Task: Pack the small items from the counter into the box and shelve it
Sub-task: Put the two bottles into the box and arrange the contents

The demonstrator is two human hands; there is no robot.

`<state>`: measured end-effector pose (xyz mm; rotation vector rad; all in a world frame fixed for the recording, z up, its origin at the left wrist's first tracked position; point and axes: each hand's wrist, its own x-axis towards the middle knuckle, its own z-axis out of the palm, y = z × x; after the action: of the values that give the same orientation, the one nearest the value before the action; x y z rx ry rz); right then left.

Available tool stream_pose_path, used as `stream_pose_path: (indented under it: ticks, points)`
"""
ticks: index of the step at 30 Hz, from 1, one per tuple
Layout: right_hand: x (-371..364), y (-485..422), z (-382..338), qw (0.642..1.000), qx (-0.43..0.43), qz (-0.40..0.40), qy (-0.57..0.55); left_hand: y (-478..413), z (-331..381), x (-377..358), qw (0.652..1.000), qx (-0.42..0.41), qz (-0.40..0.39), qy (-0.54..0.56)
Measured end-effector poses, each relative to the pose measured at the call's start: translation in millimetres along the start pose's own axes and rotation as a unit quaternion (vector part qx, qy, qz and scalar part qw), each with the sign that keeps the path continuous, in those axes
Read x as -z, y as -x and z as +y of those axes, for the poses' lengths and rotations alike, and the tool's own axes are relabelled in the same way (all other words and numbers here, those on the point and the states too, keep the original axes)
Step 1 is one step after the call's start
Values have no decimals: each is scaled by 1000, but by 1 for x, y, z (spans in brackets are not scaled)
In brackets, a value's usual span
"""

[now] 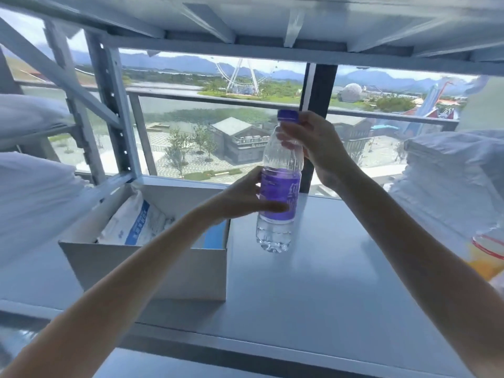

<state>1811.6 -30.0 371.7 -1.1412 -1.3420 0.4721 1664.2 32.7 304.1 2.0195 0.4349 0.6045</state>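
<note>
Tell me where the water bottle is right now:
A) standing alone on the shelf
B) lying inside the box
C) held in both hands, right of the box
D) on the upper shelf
C: the left hand grips the bottle around its purple label and the right hand holds its neck just under the cap, to the right of the open box.

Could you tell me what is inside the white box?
A blue-striped white packet lies in the white box, with something blue at its right. The left forearm and front wall hide the rest.
</note>
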Motion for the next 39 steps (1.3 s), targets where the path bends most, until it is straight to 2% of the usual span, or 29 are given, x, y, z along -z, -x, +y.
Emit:
stream_pose_path:
  ticks: [5,8,11,14,16,23,30,33,39]
  points:
    - [-51,-22,-17,996,41,66,35,4,-6,37,988,-33,131,-81]
    - [-75,-35,-23,995,42,74,48,8,-13,68,989,-15,139,-43]
    - [-91,-48,-25,996,11,4,92,16,-24,98,994,4,109,-23]
    - [-104,-60,-22,983,-67,-114,126,22,-37,121,995,4,92,-26]
    - [-114,-64,-15,974,-103,-152,135,24,-50,135,996,1,78,-36]
    - [-158,-68,37,978,-125,-97,136,19,-107,170,977,27,-15,-209]
    - [-182,-62,99,959,-140,-70,236,10,-148,171,978,76,-37,-191]
    - [-182,-60,115,961,-164,-41,220,-1,-155,163,977,104,-28,-183]
    - [-176,-66,121,963,-188,-6,192,-18,-158,157,979,105,-5,-175]
